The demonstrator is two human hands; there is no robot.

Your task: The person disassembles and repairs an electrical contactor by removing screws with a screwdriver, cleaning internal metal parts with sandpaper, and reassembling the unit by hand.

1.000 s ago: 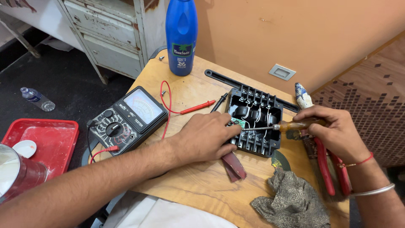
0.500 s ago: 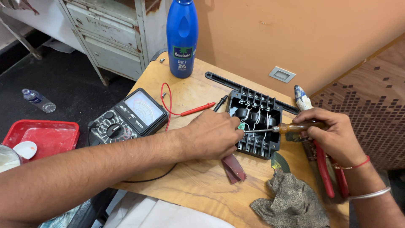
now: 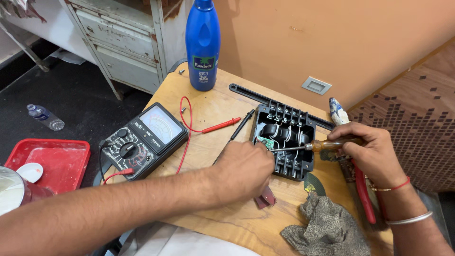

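A black open electrical unit (image 3: 287, 142) with coils and white wires lies on the wooden table (image 3: 213, 109). My right hand (image 3: 372, 154) grips a wooden-handled screwdriver (image 3: 327, 143) whose metal tip reaches a small green circuit board (image 3: 266, 142) at the unit's left side. My left hand (image 3: 246, 170) rests against the unit's left edge, fingers curled at the board; whether it pinches anything is hidden. A dark red strip (image 3: 265, 197) pokes out under that hand.
An analog multimeter (image 3: 144, 140) sits at left with a red probe (image 3: 220, 125) and a black probe (image 3: 241, 125). A blue bottle (image 3: 203, 42), a grey rag (image 3: 327, 227), red-handled pliers (image 3: 365, 194), a black strip (image 3: 256, 97), a red tray (image 3: 47, 163).
The view has shifted slightly. My left hand has slid a little down and left along the unit's edge. The screwdriver stays at the green board.
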